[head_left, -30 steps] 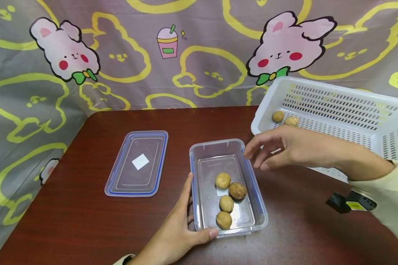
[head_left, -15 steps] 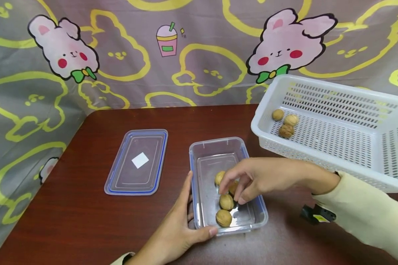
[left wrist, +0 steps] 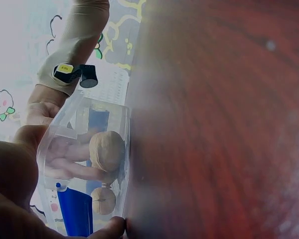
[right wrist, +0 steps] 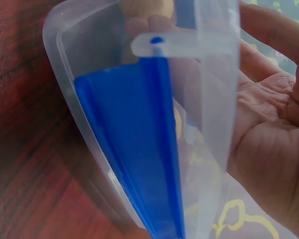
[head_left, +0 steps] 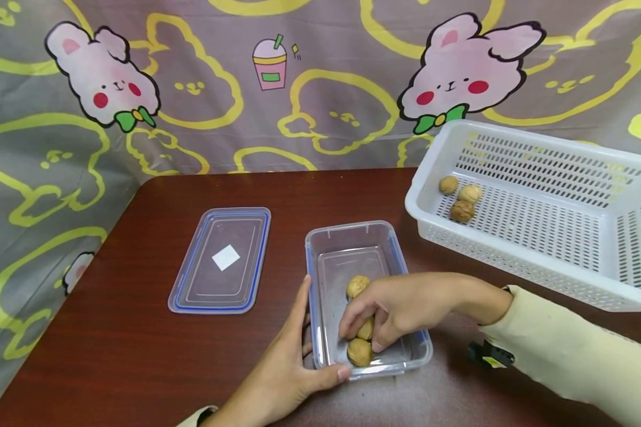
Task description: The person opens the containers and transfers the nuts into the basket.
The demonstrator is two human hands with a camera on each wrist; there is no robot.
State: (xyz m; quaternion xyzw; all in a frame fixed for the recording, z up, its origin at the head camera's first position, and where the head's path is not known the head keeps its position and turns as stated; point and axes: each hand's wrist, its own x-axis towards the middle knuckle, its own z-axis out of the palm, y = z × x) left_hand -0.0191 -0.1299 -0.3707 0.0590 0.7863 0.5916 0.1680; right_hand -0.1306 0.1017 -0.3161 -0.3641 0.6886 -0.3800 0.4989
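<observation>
A clear plastic food box (head_left: 335, 259) stands on the dark wooden table with walnuts on its floor. My left hand (head_left: 288, 362) holds its near left corner, thumb over the near rim and fingers along the left wall. Inside the box, my right hand (head_left: 400, 305) reaches down with thumb and fingers around a walnut (head_left: 365, 328). A second walnut (head_left: 359, 352) lies just in front of it, and a third walnut (head_left: 358, 286) behind. The right hand covers the right part of the floor. Through the clear wall, the left wrist view shows fingertips against a walnut (left wrist: 107, 152).
At the back right stands a white slotted basket (head_left: 518, 261) with three walnuts (head_left: 462, 210) in its left end. The box's lid (head_left: 221, 261), with a blue seal and a white square, lies flat at left. A blue latch (right wrist: 132, 144) hangs on the box's side. A patterned cloth (head_left: 192, 136) hangs behind.
My right hand has come from the basket's near edge left and down into the box, then closer to the near walnuts. The left hand and the box have stayed put.
</observation>
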